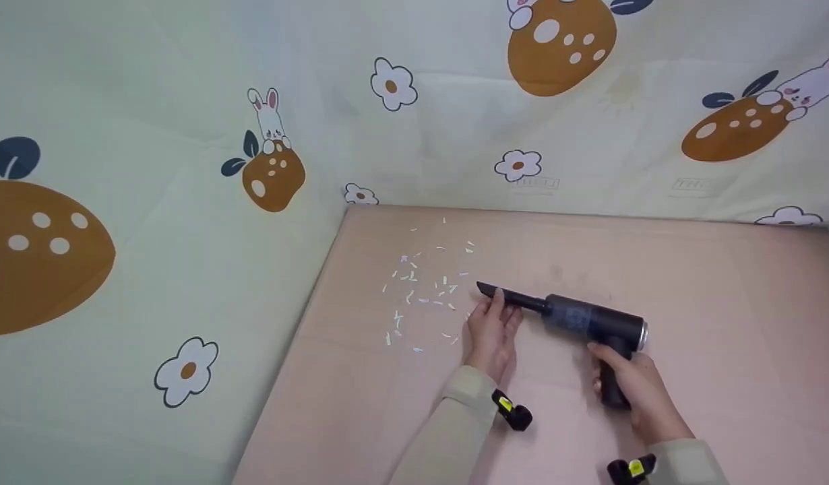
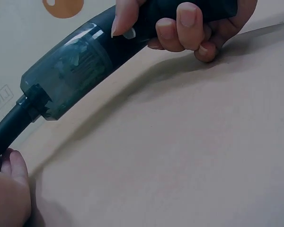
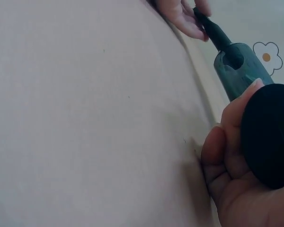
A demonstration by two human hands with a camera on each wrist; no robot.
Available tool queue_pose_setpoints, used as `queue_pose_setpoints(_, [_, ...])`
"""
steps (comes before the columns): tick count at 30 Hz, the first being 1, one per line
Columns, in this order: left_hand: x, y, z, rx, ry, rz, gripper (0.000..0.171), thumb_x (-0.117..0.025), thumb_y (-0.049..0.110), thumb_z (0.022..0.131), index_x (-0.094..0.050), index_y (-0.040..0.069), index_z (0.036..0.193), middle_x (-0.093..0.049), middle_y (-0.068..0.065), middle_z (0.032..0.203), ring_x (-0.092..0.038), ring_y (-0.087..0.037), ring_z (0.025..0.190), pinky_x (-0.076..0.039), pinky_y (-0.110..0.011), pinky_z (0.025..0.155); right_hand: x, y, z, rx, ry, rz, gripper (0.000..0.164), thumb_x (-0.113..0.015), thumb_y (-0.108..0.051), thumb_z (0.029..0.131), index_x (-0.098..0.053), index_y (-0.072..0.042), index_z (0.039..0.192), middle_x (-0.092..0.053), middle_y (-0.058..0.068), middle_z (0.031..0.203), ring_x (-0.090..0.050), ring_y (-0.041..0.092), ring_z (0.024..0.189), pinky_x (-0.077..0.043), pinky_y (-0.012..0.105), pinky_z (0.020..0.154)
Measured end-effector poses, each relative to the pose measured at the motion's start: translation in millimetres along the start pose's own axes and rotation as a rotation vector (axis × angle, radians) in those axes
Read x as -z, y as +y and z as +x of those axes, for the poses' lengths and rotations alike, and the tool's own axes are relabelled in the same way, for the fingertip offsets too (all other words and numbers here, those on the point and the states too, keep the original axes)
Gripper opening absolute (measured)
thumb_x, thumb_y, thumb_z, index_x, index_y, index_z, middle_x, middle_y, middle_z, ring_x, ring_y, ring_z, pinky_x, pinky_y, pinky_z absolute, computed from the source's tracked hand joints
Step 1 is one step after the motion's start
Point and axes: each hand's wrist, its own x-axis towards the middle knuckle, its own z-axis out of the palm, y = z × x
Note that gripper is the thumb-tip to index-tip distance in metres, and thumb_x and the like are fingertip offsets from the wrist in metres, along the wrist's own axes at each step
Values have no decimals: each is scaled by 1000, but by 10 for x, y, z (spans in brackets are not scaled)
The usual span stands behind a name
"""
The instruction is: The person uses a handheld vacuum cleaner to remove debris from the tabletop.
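Observation:
A black handheld vacuum cleaner (image 1: pixel 606 325) is held above the table, its slanted nozzle (image 1: pixel 526 301) pointing left. My right hand (image 1: pixel 640 387) grips the handle, with the thumb near the top of it. Around the nozzle, close to its tip, are the thumb and fingers of my left hand (image 1: pixel 490 333), which pinch it from below. Pale bits show through the see-through dust cup (image 2: pixel 68 71) in the left wrist view. Left of the nozzle tip, many small white paper scraps (image 1: pixel 412 276) lie scattered on the table.
The pinkish-beige tabletop (image 1: pixel 347 377) meets a printed cloth wall (image 1: pixel 441 148) at the back and another cloth wall (image 1: pixel 151 269) on the left. Each sleeve carries a black wrist camera (image 1: pixel 515 414) near the cuff.

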Motion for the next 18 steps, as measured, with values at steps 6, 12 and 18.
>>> queue_pose_setpoints(6, [-71, -113, -88, 48, -40, 15, 32, -61, 21, 103, -59, -5, 122, -71, -15, 104, -69, -21, 100, -59, -41, 98, -9, 10, -6, 4, -3, -6, 64, -70, -44, 94, -34, -3, 128, -63, 0, 73, -62, 11, 58, -56, 26, 57])
queue_pose_setpoints(12, [-103, -191, -147, 109, -109, 38, 47, -58, 28, 104, -53, -7, 135, -67, -23, 121, -64, -33, 121, -51, -48, 108, -12, 14, -16, 9, 2, 4, 61, -70, -43, 94, -36, -3, 126, -62, -1, 73, -61, 11, 57, -56, 25, 57])
queue_pose_setpoints(18, [-131, -247, -183, 145, -145, 58, 44, -61, 25, 103, -55, -8, 132, -66, -21, 124, -63, -29, 119, -48, -48, 111, -16, 26, -17, 24, 4, -17, 49, -68, -43, 95, -50, -2, 115, -62, -1, 70, -61, 11, 56, -55, 25, 56])
